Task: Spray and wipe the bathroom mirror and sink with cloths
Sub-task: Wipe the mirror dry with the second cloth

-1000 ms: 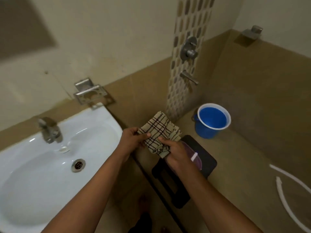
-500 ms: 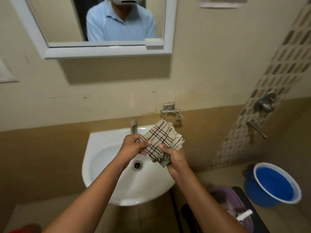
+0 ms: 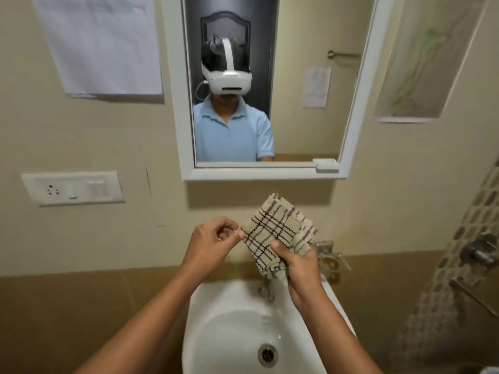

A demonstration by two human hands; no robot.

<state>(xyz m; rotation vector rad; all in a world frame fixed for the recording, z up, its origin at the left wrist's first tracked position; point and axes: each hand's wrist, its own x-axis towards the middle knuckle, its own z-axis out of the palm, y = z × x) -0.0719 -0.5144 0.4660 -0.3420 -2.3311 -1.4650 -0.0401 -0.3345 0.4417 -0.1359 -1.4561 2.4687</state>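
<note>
Right hand (image 3: 299, 263) grips the folded checked cloth (image 3: 278, 233) from below, thumb pressed across its lower front and fingers curled behind, so the cloth stands up tilted toward 11 o'clock. From my remote seat I see the left hand (image 3: 213, 245) just beside it at 9 o'clock, fingers curled in, thumb and forefinger meeting at the cloth's left corner; whether they actually pinch the edge or only touch it I cannot tell. Both forearms come in from 6 o'clock and meet over the white sink (image 3: 232, 327), whose drain (image 3: 267, 355) sits low in the basin. A metal tap (image 3: 266, 288) shows partly behind the right wrist. At 12 o'clock hangs the mirror (image 3: 297, 109) in its white frame, well above the cloth, reflecting a person in a light blue shirt wearing a white headset. At 9 o'clock on the wall is a switch plate (image 3: 73, 188), with a sheet of paper (image 3: 102, 44) at 10 o'clock. A soap holder (image 3: 330, 259) is fixed to the wall just right of the right hand, and shower fittings (image 3: 479, 252) sit at 3 o'clock on the mosaic strip.
</note>
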